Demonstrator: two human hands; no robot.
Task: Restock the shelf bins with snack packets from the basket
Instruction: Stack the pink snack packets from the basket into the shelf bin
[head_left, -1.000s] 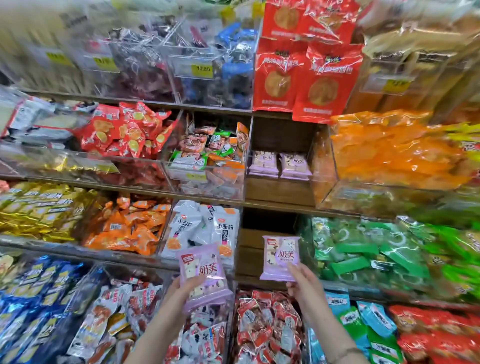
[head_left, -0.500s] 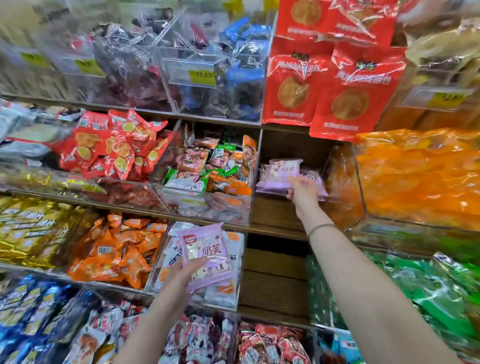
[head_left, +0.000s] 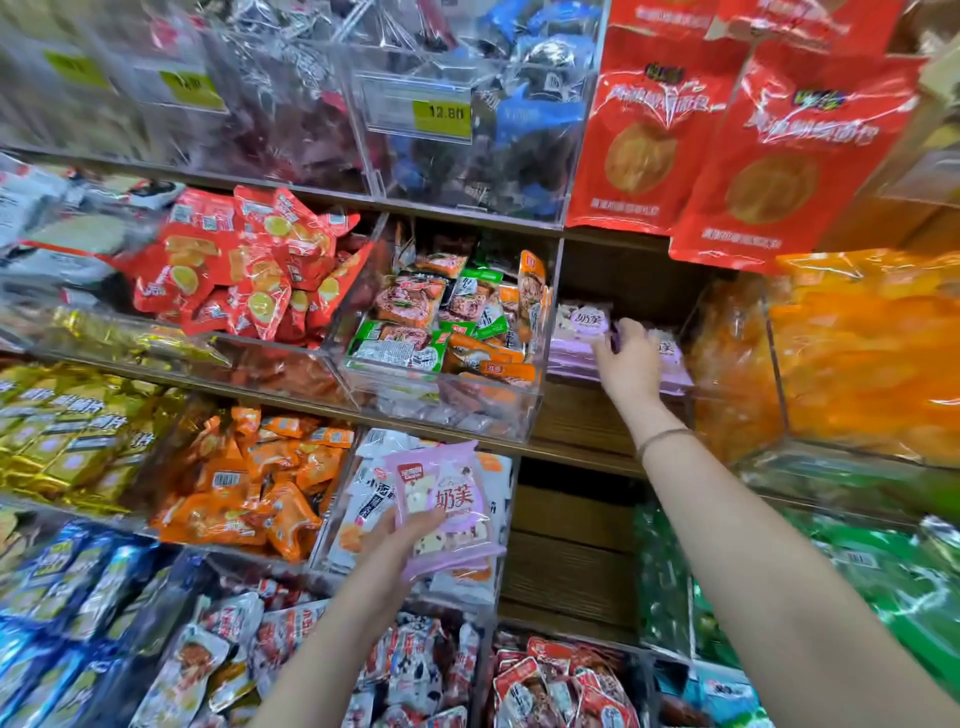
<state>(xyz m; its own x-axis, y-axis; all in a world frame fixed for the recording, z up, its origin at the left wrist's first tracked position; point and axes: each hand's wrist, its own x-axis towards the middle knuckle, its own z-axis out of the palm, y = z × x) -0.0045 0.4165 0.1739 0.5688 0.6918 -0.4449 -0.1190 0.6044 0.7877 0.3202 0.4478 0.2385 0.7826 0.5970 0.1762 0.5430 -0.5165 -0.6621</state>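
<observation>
Pinching a lilac packet (head_left: 447, 512) between thumb and fingers, the left hand (head_left: 397, 543) holds it upright before a clear bin (head_left: 337, 499) of white packets. Its wrapper shows a red logo, purple lettering and pale speckled pieces. The right hand (head_left: 631, 364) lies on a stack of matching packets (head_left: 582, 332) on the wooden shelf (head_left: 576, 415); I cannot tell its grip.

I count two hands: left hand (head_left: 395, 540), right hand (head_left: 626, 364). I log one purple packet (head_left: 447, 506) held off the shelf and three yellow price labels (head_left: 441, 111).
</observation>
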